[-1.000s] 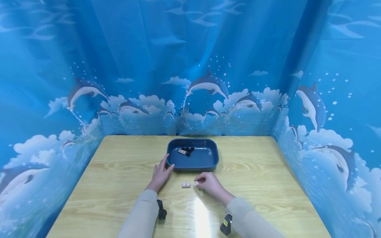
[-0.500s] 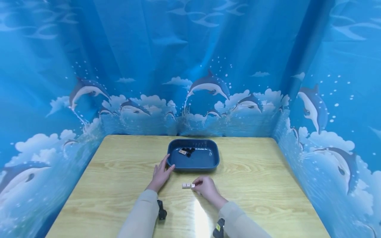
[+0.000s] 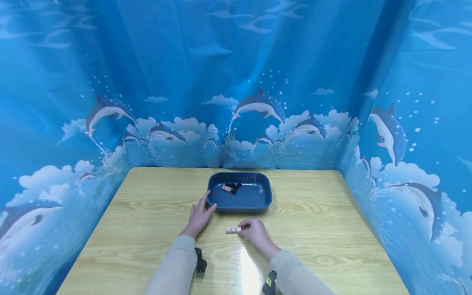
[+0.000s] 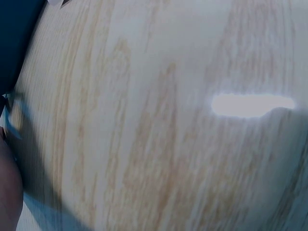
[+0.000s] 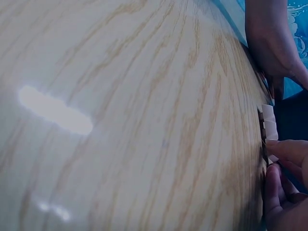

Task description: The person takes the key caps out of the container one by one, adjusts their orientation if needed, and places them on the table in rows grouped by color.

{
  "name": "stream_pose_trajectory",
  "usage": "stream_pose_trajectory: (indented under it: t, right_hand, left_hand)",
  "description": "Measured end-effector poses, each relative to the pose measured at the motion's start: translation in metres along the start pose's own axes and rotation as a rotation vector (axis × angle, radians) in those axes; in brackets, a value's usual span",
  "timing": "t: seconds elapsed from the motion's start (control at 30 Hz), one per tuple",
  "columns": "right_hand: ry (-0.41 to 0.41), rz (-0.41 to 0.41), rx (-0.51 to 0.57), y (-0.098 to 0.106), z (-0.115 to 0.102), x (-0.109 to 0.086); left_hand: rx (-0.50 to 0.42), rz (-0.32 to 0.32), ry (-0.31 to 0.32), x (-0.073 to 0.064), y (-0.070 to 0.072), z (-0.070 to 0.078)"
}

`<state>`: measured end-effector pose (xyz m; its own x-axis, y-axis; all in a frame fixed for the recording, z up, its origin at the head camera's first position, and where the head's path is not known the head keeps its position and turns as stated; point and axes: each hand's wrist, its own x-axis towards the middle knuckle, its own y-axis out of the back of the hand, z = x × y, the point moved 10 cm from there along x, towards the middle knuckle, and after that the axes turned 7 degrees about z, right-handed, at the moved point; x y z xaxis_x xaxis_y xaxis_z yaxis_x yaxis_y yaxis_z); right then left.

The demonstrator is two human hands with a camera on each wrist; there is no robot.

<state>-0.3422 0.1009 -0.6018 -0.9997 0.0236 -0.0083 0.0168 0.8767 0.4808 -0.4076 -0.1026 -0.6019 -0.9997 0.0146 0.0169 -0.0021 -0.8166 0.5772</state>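
Observation:
In the head view, my right hand (image 3: 256,233) pinches a small white keycap (image 3: 239,229) between thumb and fingers. This keycap forms the right end of a short row with two like white keycaps (image 3: 230,230) on the table. In the right wrist view, the thumb (image 5: 288,150) presses against the near end of the row of keycaps (image 5: 269,120). My left hand (image 3: 199,215) rests with extended fingers at the front left corner of a dark blue tray (image 3: 243,209). Some of its fingertips touch the rim.
Inside the tray lie several small black pieces (image 3: 234,189) and a light-topped block (image 3: 226,188). The wood-grain table (image 3: 313,237) ends at a blue dolphin-print curtain (image 3: 199,102) at the back and sides. Each wrist carries a black camera (image 3: 200,260).
My right hand has moved left with its keycap, bringing it up to the other two. The separate keycap now lines up in the row. The left hand stays at the tray.

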Motion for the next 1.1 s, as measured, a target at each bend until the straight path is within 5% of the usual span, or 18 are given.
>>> stream_pose_trajectory:
  t: [0.8, 1.1]
  right_hand:
    - [-0.026, -0.023, 0.027, 0.001, -0.003, -0.004]
    - [0.100, -0.045, -0.127, 0.017, -0.028, -0.009]
  left_hand:
    - [0.010, 0.007, 0.000, 0.000, 0.000, 0.000]
    - [0.005, 0.005, 0.000, -0.001, -0.001, 0.000]
